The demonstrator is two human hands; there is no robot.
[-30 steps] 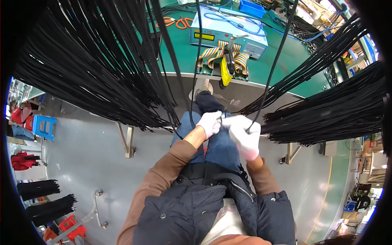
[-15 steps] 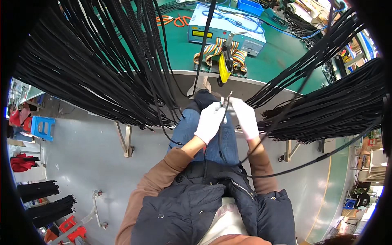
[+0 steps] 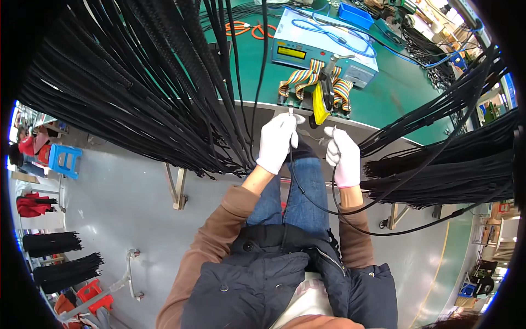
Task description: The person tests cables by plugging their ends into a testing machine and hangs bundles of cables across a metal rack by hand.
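My left hand (image 3: 278, 142), in a white glove, pinches a black cable (image 3: 320, 209) close to its pale connector (image 3: 291, 111). That connector is up at the bench edge, by a test fixture (image 3: 284, 101) with rainbow ribbon cables; whether it touches the fixture I cannot tell. My right hand (image 3: 344, 158), also gloved, has its fingers closed on another cable end (image 3: 335, 128), with its thin tip pointing up. From both hands black cable loops down over my lap and off to the right. A lever clamp with a yellow part (image 3: 320, 104) stands between the hands, just beyond them.
A light-blue test box (image 3: 302, 51) with a lit display sits on the green bench (image 3: 392, 93). Orange-handled tools (image 3: 264, 31) and a blue tray (image 3: 355, 16) lie behind it. Thick bundles of black cables hang at left (image 3: 120, 115) and right (image 3: 438, 181).
Both hands have moved apart. The left has gone forward to the fixture with its connector, while the right has shifted right with its cable end. The view has shifted slightly.
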